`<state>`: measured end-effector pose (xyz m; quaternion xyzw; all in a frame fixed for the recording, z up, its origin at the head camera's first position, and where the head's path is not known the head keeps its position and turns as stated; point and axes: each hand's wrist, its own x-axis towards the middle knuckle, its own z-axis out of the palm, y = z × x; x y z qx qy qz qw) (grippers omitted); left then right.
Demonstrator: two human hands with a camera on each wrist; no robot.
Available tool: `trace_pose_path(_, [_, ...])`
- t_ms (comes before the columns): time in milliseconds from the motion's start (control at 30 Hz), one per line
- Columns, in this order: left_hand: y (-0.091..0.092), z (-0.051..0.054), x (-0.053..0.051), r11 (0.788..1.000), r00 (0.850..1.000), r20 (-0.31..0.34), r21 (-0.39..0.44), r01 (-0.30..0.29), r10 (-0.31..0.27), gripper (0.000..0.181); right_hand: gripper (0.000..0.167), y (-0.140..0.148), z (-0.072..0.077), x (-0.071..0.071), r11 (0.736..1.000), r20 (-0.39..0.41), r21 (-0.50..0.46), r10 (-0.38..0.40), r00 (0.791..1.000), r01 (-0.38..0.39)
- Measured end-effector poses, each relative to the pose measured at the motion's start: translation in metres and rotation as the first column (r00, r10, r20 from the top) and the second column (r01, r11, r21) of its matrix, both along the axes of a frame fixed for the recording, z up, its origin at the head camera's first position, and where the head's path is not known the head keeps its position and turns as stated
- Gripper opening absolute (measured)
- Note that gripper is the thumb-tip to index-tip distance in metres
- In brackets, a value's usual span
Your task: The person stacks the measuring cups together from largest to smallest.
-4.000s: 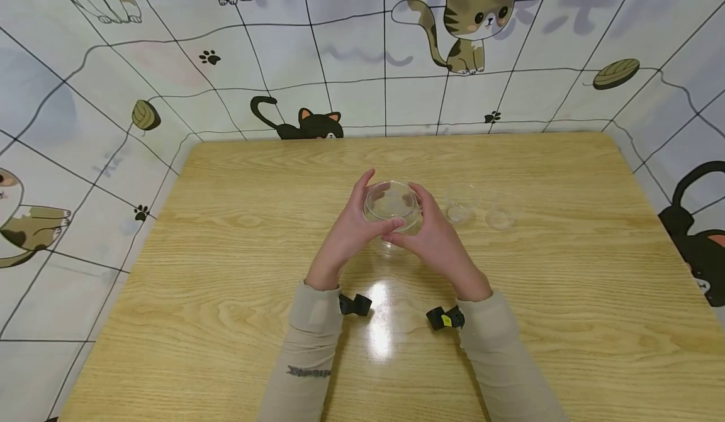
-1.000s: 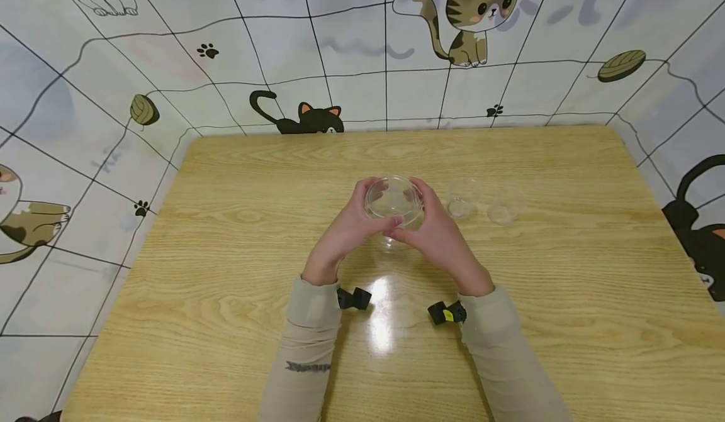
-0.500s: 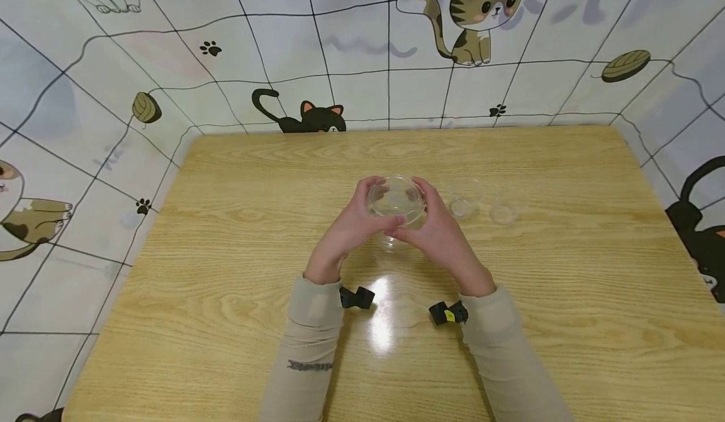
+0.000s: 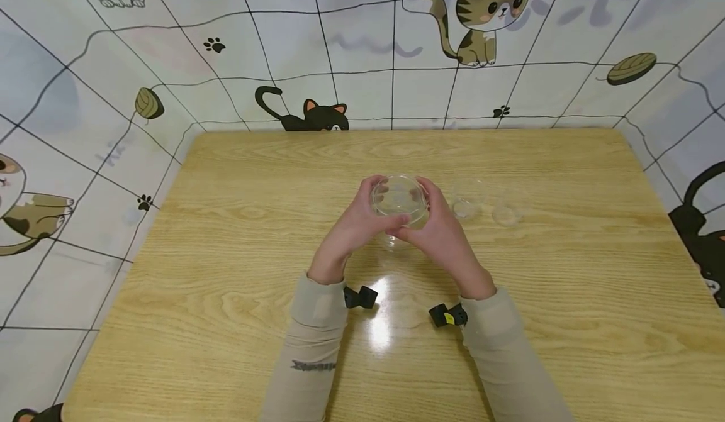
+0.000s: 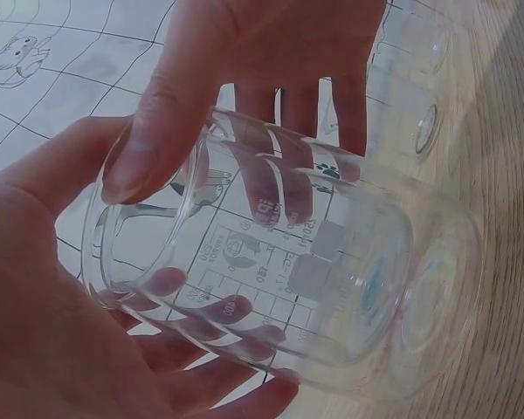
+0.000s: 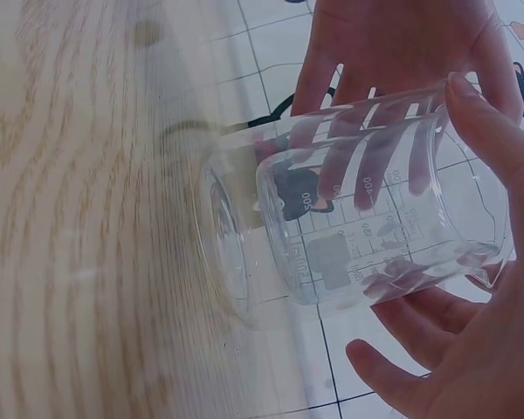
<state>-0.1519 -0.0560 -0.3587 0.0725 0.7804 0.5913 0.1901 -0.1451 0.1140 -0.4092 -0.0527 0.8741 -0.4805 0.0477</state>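
1. The clear, straight-walled glass beaker with pale printed graduations (image 5: 332, 262) lies directly between the person's bare left hand (image 4: 359, 221) and bare right hand (image 4: 443, 239); both touch the glassware, so neither is nearer.
2. It looks nested inside a wider clear glass vessel (image 5: 458, 262), whose rounded base shows beyond the beaker's own.
3. The long axis of the pair runs roughly upright, mouths up toward the head and bases down toward the pale wood-grain desk (image 4: 612, 321). Whether the outer base touches the desk or hangs just above it, I cannot tell.
4. What looks like a pouring lip (image 6: 487, 278) on the rim points toward the right palm.
5. Grip: the fingers of each hand curl round opposite sides of the upper glass, thumbs meeting on the near side by the rim. How firmly they press is not visible.
6. The beaker sits about midway between the desk's left and right edges, nearer the far edge.
7. Toward the right edge, apart from the hands, are two small clear round glass vessels, one nearer (image 4: 465, 209) and one further out (image 4: 506, 215).
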Motion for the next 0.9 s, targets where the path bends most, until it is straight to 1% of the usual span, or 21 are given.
trace_pose_path(100, [0.0012, 0.0053, 0.0019, 1.0, 1.0, 0.005, 0.001, -0.007, 0.007, 0.081, 0.106, -0.0011, -0.0001, 0.0007, 1.0, -0.007, 0.011, -0.013, 1.0, 0.013])
trace_pose_path(167, [0.0017, 0.0064, 0.0021, 1.0, 1.0, 0.002, -0.005, -0.012, 0.012, 0.081, 0.106, -0.002, -0.0003, 0.001, 1.0, -0.014, 0.02, -0.022, 1.0, 0.022])
trace_pose_path(300, [0.0025, 0.0056, 0.0016, 1.0, 1.0, -0.011, -0.018, -0.022, 0.022, 0.081, 0.106, -0.0036, -0.0002, 0.0011, 0.999, -0.034, 0.029, -0.027, 0.999, 0.028])
trace_pose_path(500, [0.0037, 0.0059, 0.0015, 0.999, 0.999, -0.032, -0.039, -0.026, 0.025, 0.081, 0.107, -0.0047, 0.0008, 0.0022, 0.998, -0.034, 0.049, -0.039, 0.999, 0.04])
trace_pose_path(767, [0.0031, 0.0075, 0.0019, 0.998, 1.0, -0.026, -0.063, -0.013, 0.012, 0.08, 0.107, -0.0052, 0.0012, 0.0031, 0.998, -0.049, 0.049, -0.04, 0.998, 0.043])
trace_pose_path(900, [0.0025, 0.0059, 0.0006, 0.999, 1.0, -0.024, -0.05, -0.011, 0.01, 0.08, 0.107, -0.0055, 0.0011, 0.0027, 0.998, -0.039, 0.051, -0.04, 0.998, 0.042])
